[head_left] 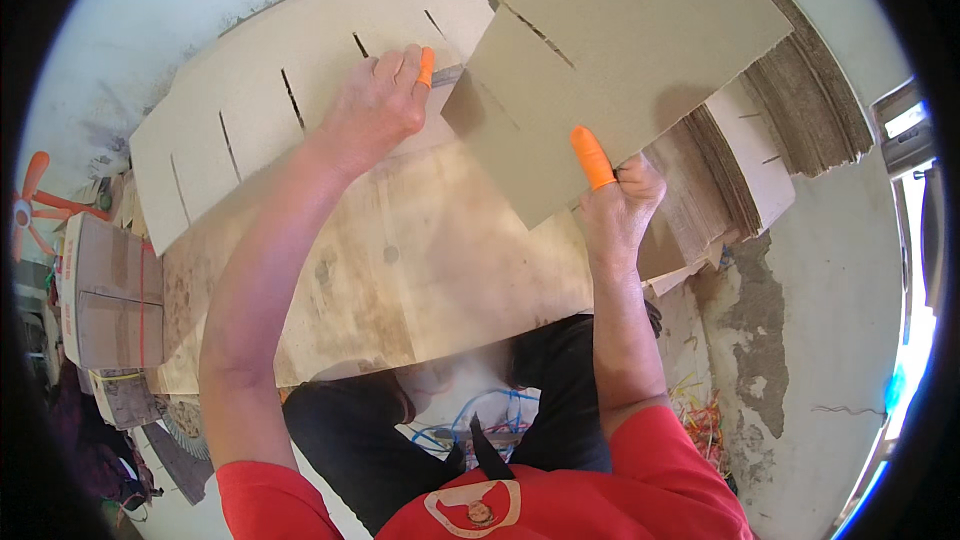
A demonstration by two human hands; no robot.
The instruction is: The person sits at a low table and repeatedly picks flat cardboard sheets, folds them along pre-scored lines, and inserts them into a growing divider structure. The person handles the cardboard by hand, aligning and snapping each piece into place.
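My left hand (380,110) rests at the near edge of a long slotted cardboard sheet (255,105) at the far left. Its fingers are curled, one in an orange finger cot (426,67); what they pinch, if anything, is hidden. Closed on the lower edge of another slotted cardboard sheet (620,50) is my right hand (625,200). Its thumb, in an orange cot (592,157), presses on the top face while the fingers go mostly underneath. That sheet is raised and tilted, and its left corner overlaps the end of the long one.
Beneath lies a wooden tabletop (400,270). Stacks of cardboard (810,90) stand at the right, with more slotted pieces (745,140) beside them. A cardboard box (115,290) and an orange-bladed fan (40,202) are at the left. Coloured strips (695,410) lie below right.
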